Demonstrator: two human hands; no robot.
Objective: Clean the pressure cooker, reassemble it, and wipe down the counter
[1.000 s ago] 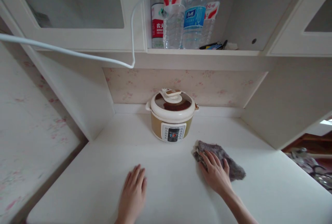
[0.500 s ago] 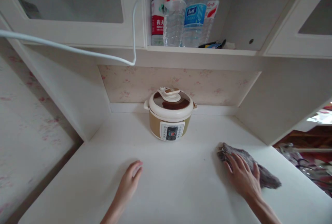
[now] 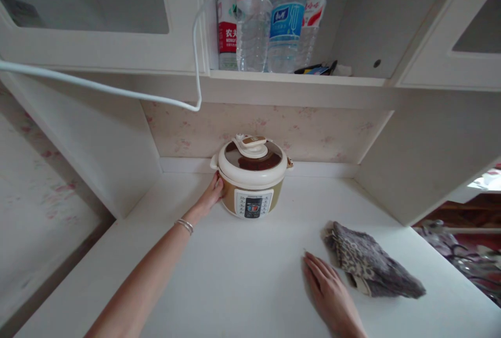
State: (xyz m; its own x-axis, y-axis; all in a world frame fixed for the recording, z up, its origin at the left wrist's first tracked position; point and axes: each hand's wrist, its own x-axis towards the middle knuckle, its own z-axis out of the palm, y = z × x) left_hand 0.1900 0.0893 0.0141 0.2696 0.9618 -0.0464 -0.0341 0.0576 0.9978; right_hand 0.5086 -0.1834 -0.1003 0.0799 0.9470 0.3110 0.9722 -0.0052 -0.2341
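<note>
An electric pressure cooker [image 3: 250, 176], cream and gold with a brown lid top, stands near the back wall. My left hand [image 3: 213, 190] is at its left side, just below the side handle, with fingers pressed to the body and partly hidden. My right hand [image 3: 326, 288] lies palm down on the white countertop [image 3: 235, 286], fingers stretched forward and close together, with nothing seen in it. To its right lies a crumpled grey-brown cloth [image 3: 370, 260] with a patterned patch, apart from the hand.
Above hangs a cabinet with an open section holding several plastic bottles [image 3: 287, 30] and small items [image 3: 319, 69]. A white cable [image 3: 136, 99] crosses in front of the cabinet. White side panels [image 3: 422, 145] bound the counter. Cluttered things [image 3: 462, 254] show beyond its right edge.
My left hand has reached forward from the open counter to the cooker's side. My right hand has let go of the cloth and moved left onto the counter. The view has shifted slightly.
</note>
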